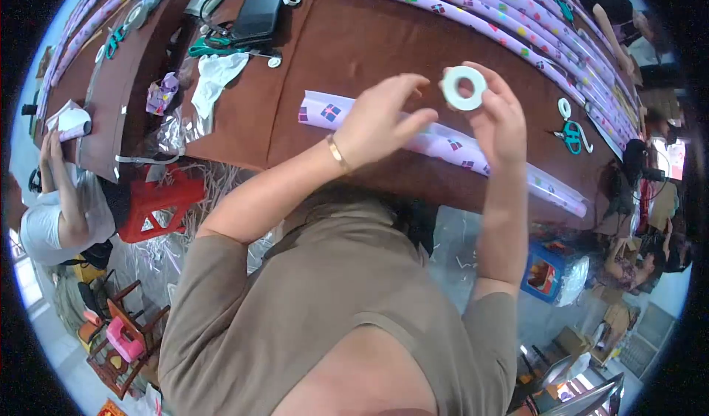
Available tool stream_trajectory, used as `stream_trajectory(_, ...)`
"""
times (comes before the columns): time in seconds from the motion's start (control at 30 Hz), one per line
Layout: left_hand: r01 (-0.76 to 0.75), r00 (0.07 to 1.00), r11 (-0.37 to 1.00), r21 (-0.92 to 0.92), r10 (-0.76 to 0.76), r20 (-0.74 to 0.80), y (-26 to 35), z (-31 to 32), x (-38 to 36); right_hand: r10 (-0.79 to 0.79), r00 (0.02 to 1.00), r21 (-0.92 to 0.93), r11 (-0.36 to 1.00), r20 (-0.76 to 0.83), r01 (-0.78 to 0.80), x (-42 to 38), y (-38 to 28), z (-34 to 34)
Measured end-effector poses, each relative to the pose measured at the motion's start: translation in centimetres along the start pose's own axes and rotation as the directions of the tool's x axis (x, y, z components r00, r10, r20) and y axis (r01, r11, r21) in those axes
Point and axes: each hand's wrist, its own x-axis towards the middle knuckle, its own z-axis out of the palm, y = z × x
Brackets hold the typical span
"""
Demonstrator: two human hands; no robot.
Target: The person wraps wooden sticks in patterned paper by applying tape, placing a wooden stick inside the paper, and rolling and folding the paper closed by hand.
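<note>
My right hand [499, 117] holds up a white roll of tape [450, 91], its round hole facing me, fingers and thumb at the rim. My left hand [380, 124] hovers beside it over the table, thumb and fingers apart, with nothing visible between them. Beneath both hands a lilac roll of wrapping paper [454, 150] with a gift-box print lies slanting across the brown table [336, 39]. Its middle is partly hidden behind my left hand and right forearm.
Several more patterned rolls [473, 13] lie along the far right side. Teal scissors [571, 137] rest near the right edge. A black device [260, 8] and crumpled white cloth [216, 80] are at the left. A seated person [63, 209] works at far left, near a red stool [159, 202].
</note>
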Motion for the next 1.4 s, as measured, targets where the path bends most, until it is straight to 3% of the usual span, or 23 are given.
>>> stream_trajectory(0.07,0.169,0.985,0.966,-0.195,-0.161,0.055,0.6,-0.5,0.4,-0.039,0.999,0.087,0.995,-0.002,0.039,-0.3,1.4,0.8)
stream_trajectory(0.13,0.191,0.981,0.930,-0.315,-0.187,0.043,0.1,0.0,0.3,-0.077,0.997,0.058,0.995,-0.030,0.079,-0.5,2.1,1.6)
stream_trajectory(0.37,0.184,0.983,0.937,-0.296,-0.174,0.059,0.6,-0.4,-0.3,-0.125,0.989,-0.016,0.992,-0.085,0.124,-2.1,2.9,2.4)
stream_trajectory(0.43,0.105,0.993,0.963,-0.248,-0.115,-0.027,0.6,-0.3,-0.5,-0.164,0.982,-0.213,0.967,-0.094,0.141,-2.4,2.7,2.9)
stream_trajectory(0.53,0.066,0.995,0.989,-0.132,-0.075,-0.070,1.4,-0.9,-0.5,-0.170,0.983,-0.179,0.972,-0.075,0.154,-2.9,2.6,3.3)
stream_trajectory(0.67,0.033,0.997,0.992,-0.124,-0.042,-0.067,1.7,-1.1,-0.6,-0.195,0.974,-0.210,0.963,-0.112,0.169,-3.2,3.3,2.9)
stream_trajectory(0.7,0.099,0.993,0.974,-0.204,-0.109,-0.042,1.8,-1.1,-0.7,-0.195,0.975,-0.211,0.963,-0.111,0.169,-3.3,3.3,2.9)
stream_trajectory(0.77,0.165,0.984,0.946,-0.280,-0.175,-0.012,2.2,-1.1,-0.7,-0.098,0.979,-0.001,0.995,-0.178,0.100,-3.3,2.8,3.4)
stream_trajectory(0.87,0.175,0.983,0.912,-0.371,-0.184,0.012,2.7,-1.2,-0.6,-0.054,0.991,0.146,0.987,-0.124,0.072,-3.5,2.8,3.0)
stream_trajectory(0.9,0.258,0.963,0.845,-0.469,-0.263,0.056,2.5,-1.1,-0.6,-0.053,0.991,0.145,0.987,-0.124,0.071,-3.5,2.9,3.1)
stream_trajectory(0.93,0.336,0.936,0.760,-0.556,-0.335,0.107,2.4,-1.1,-0.6,-0.106,0.984,0.125,0.984,-0.140,0.124,-3.5,3.1,3.4)
stream_trajectory(1.0,0.371,0.923,0.735,-0.567,-0.360,0.136,2.7,-1.4,-0.6,-0.158,0.975,0.104,0.979,-0.154,0.175,-3.6,3.4,3.7)
stream_trajectory(1.07,0.405,0.908,0.709,-0.577,-0.386,0.163,2.8,-1.6,-0.6,-0.282,0.948,-0.191,0.949,-0.150,0.252,-3.9,3.8,4.0)
stream_trajectory(1.1,0.400,0.909,0.686,-0.608,-0.384,0.164,2.7,-1.7,-0.6,-0.280,0.949,-0.190,0.949,-0.148,0.251,-4.2,3.7,4.0)
stream_trajectory(1.17,0.394,0.909,0.662,-0.637,-0.383,0.164,2.5,-1.8,-0.7,-0.298,0.953,-0.444,0.862,-0.053,0.245,-4.6,3.3,4.1)
stream_trajectory(1.2,0.354,0.928,0.713,-0.605,-0.346,0.135,2.3,-1.9,-0.8,-0.297,0.953,-0.443,0.863,-0.053,0.244,-4.6,3.2,4.0)
stream_trajectory(1.27,0.314,0.945,0.758,-0.571,-0.310,0.108,2.3,-2.0,-1.0,-0.311,0.942,-0.282,0.899,0.125,0.335,-4.7,2.8,4.3)
stream_trajectory(1.3,0.328,0.943,0.771,-0.546,-0.302,0.141,2.6,-2.1,-1.0,-0.226,0.973,-0.394,0.890,0.055,0.229,-5.4,2.1,4.8)
stream_trajectory(1.33,0.341,0.940,0.784,-0.519,-0.293,0.175,2.8,-2.2,-1.0,-0.224,0.973,-0.395,0.890,0.055,0.228,-5.4,2.3,4.6)
stream_trajectory(1.4,0.335,0.942,0.782,-0.526,-0.294,0.164,2.9,-2.2,-1.0,-0.304,0.937,-0.543,0.764,0.172,0.348,-5.1,2.6,3.8)
